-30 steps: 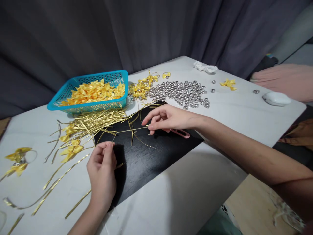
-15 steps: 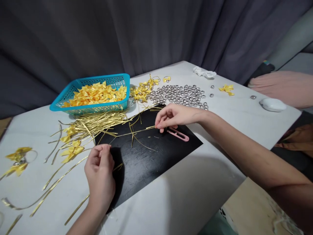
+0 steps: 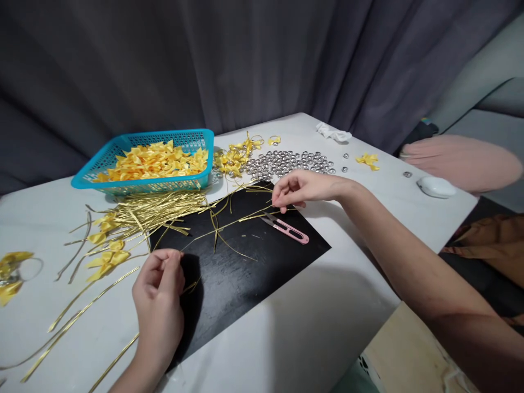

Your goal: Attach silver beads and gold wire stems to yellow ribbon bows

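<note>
A thin gold cord (image 3: 227, 225) runs between my two hands, stretched above a black mat (image 3: 229, 295). My left hand (image 3: 160, 303), at the mat's left edge, pinches one end between thumb and forefinger. Further back on the right, my right hand (image 3: 301, 188) pinches the other end, its fingers bent. Just below the right hand lie pink thread snips (image 3: 289, 228), blades pointing to the far left. Loose gold strands (image 3: 215, 232) cross under the cord on the mat.
A blue basket (image 3: 143, 183) of yellow ribbon flowers (image 3: 159, 161) stands at the back left. Before it lies a heap of gold cords (image 3: 164, 210). Silver beads (image 3: 286, 162) spread behind the mat. A white computer mouse (image 3: 436, 186) and crumpled tissue (image 3: 332, 132) are at right.
My right hand has moved a little right, and the cord spans a longer gap between my hands. The snips show more fully now. The view has shifted slightly.
</note>
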{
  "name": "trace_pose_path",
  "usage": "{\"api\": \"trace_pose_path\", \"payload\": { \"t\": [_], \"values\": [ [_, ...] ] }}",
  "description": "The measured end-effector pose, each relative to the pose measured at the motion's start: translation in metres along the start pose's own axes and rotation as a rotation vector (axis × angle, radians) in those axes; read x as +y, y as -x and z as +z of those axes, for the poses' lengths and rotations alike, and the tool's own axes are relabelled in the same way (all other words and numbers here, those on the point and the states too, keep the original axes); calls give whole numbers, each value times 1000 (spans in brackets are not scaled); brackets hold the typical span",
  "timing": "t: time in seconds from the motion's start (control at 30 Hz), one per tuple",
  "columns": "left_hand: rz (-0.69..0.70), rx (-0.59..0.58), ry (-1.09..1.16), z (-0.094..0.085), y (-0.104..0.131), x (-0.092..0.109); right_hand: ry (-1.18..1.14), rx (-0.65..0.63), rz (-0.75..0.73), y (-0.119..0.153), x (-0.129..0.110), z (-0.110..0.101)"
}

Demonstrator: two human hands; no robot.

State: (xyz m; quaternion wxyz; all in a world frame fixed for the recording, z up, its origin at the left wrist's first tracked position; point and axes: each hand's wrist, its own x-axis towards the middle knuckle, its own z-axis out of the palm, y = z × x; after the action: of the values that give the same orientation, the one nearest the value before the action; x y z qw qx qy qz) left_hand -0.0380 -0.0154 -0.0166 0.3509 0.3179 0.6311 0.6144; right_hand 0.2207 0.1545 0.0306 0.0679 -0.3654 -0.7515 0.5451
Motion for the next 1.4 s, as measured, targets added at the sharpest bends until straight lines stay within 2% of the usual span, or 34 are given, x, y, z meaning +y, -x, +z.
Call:
{"api": "trace_pose_path", "payload": {
  "t": [0.3, 0.37, 0.47, 0.53, 0.6, 0.8, 0.93, 1.03, 1.13, 1.23, 1.3, 1.4],
  "values": [
    [-17, 24, 24, 2, -2, 1, 21, -18, -2, -3, 5, 0],
    [-7, 11, 29, 1, -1, 1, 18, 12, -6, -4, 5, 1],
    [9, -52, -9, -1, -1, -1, -8, 123, -46, -6, 1, 8],
    [20, -98, -42, -3, -1, -3, -17, 190, -106, -9, -2, 16],
    [33, -118, -57, -4, -1, -5, 27, 197, -182, -14, -2, 27],
    [50, -135, -32, -5, -1, -7, 414, 166, -397, -26, 2, 67],
    [159, -183, -129, -5, 2, -5, 383, 177, -523, -24, -3, 94],
    [210, -182, -202, -7, 2, -5, 364, 126, -546, -24, -7, 104],
    [168, -112, -165, -7, 0, -6, 343, 112, -557, -24, -8, 98],
    [74, -59, -113, -5, -3, -7, 320, 142, -523, -20, -10, 79],
    [44, -23, -97, -2, -3, -5, 316, 122, -410, -15, -13, 66],
    [13, 29, -51, 1, -2, -2, 225, -31, -138, -7, -16, 48]
  ]
}}
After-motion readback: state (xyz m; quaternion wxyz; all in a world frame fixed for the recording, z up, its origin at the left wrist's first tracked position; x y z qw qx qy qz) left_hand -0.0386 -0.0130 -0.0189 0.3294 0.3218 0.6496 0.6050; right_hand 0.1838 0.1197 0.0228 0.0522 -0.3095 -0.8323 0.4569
